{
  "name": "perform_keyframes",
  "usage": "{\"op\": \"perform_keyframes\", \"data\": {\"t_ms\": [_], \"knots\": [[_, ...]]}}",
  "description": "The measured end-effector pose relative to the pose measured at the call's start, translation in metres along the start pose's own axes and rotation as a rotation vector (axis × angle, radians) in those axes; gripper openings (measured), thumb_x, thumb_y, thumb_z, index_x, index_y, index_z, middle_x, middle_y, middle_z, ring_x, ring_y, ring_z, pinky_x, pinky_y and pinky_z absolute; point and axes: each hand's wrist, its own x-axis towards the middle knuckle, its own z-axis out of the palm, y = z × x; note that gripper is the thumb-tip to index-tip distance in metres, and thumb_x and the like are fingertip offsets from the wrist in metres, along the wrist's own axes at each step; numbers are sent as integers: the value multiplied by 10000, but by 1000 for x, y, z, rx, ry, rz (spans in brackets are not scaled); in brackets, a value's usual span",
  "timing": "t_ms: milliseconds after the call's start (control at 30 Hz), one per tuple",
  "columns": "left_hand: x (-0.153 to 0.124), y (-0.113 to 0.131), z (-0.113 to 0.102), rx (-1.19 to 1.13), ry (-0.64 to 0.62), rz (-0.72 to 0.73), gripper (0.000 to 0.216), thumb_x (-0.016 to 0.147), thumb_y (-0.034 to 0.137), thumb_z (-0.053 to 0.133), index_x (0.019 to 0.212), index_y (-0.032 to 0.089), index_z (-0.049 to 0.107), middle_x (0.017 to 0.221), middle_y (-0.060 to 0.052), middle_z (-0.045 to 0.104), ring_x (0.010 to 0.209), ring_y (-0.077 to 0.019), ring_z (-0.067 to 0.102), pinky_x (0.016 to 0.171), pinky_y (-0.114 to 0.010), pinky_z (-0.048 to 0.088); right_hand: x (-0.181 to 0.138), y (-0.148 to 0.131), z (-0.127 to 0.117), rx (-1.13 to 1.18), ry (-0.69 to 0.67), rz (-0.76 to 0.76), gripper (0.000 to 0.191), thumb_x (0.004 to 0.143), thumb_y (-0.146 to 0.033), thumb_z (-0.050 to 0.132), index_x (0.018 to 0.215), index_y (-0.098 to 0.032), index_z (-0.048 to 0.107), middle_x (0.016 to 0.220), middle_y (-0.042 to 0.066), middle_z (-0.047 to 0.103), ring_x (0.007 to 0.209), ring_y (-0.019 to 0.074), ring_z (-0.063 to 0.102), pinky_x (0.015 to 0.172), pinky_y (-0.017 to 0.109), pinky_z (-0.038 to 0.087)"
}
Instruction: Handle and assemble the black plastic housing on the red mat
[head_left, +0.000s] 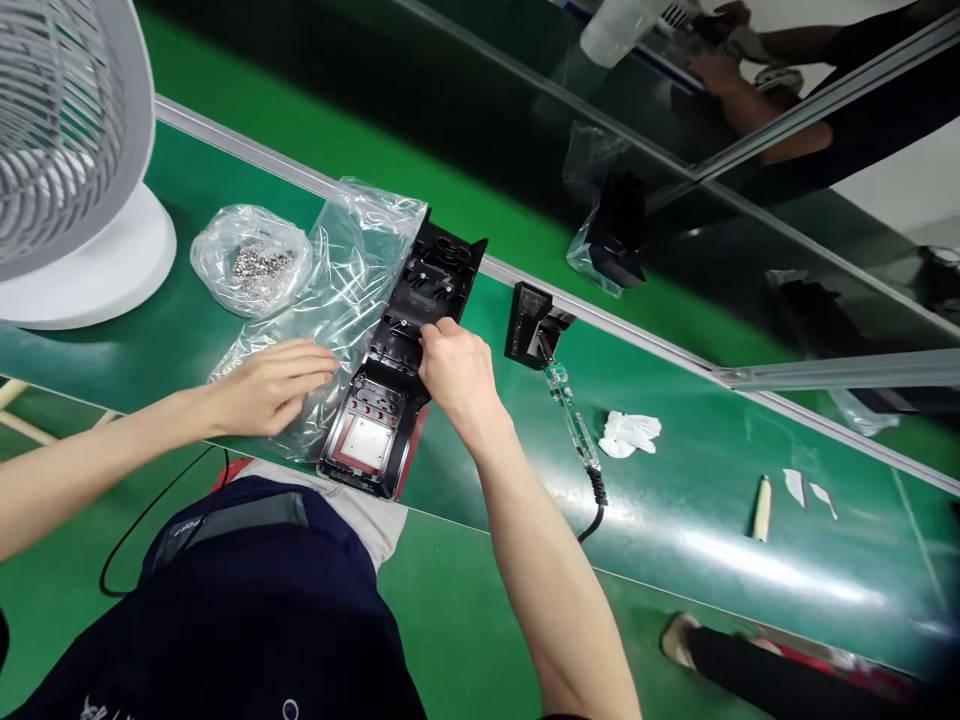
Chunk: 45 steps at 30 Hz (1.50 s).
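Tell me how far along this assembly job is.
Done: the long black plastic housing lies out of its clear plastic bag. In hand: right hand fingers its middle, left hand rests on the bag. Left: small bag of metal screws and clear-handled screwdriver lie untouched.

My right hand (pixel 457 372) pinches at the middle of a long black plastic housing (pixel 401 370) that lies on the green counter (pixel 675 520), its near end over the edge by my lap. My left hand (pixel 274 385) rests flat on a clear plastic bag (pixel 341 270) just beside the housing. A smaller bag of small metal parts (pixel 251 262) sits near a white fan (pixel 71 170). To the right lie a clear-handled corded tool (pixel 574 420) and a crumpled white wipe (pixel 630 433).
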Motion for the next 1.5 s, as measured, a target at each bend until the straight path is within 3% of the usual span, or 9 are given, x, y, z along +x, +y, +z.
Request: {"op": "perform_keyframes", "data": {"t_ms": [167,433,600,733,833,933,1133,1333,1500], "knots": [[-11,29,12,24,-100,8,275,859,115,470,1096,70,603,1213,-150,574,1159,-263,528,1010,-463,480,0,-1,6,12,13,13,201,937,-45,402,978,-105,589,917,82,514,856,188,501,564,281,236],[-28,30,15,-1,-181,6,230,852,81,444,1015,78,607,1152,-130,600,1160,-283,514,1025,-508,457,6,-2,11,4,90,20,290,896,11,325,947,-89,592,863,97,490,814,191,470,555,286,244],[-25,36,17,-61,-29,-74,258,812,6,451,1012,96,585,1136,-153,585,1125,-264,541,948,-457,524,-10,-3,25,4,177,28,325,908,4,294,969,-79,602,830,103,478,801,194,451,609,284,308],[-13,49,18,-113,80,-104,411,820,30,489,1226,96,482,1215,-199,525,1197,-294,486,977,-503,498,-12,1,30,8,210,77,306,909,-5,303,922,-71,602,833,117,483,797,204,448,605,285,312],[-5,62,21,-67,-30,-98,464,880,197,530,1303,53,405,1305,-232,464,1273,-316,407,1045,-547,429,-4,2,29,19,221,74,325,887,12,295,917,-66,609,831,119,488,794,205,452,606,283,321],[-4,72,28,56,-146,-77,507,901,323,528,1253,-32,439,1358,-262,398,1317,-353,331,1051,-536,426,-4,1,32,37,252,52,343,906,-2,301,1010,-61,622,849,113,504,814,206,451,647,280,349],[-11,79,41,184,-159,-38,454,904,294,521,1179,-67,495,1366,-274,377,1321,-370,313,1034,-493,457,-18,8,46,77,326,81,343,931,-37,335,1167,-19,584,945,118,547,831,207,452,715,281,388],[-6,77,31,146,-186,-61,436,918,267,472,1225,-42,473,1370,-260,383,1329,-350,310,1047,-487,444,-13,15,46,121,397,35,252,978,-159,405,980,-83,646,871,72,566,786,180,495,673,264,381],[0,82,32,110,-208,-63,390,898,197,460,1214,-29,488,1352,-239,419,1345,-349,276,1076,-465,418,-8,21,54,146,597,-49,222,931,-102,432,903,-70,650,791,62,560,723,185,492,645,275,376]]}}
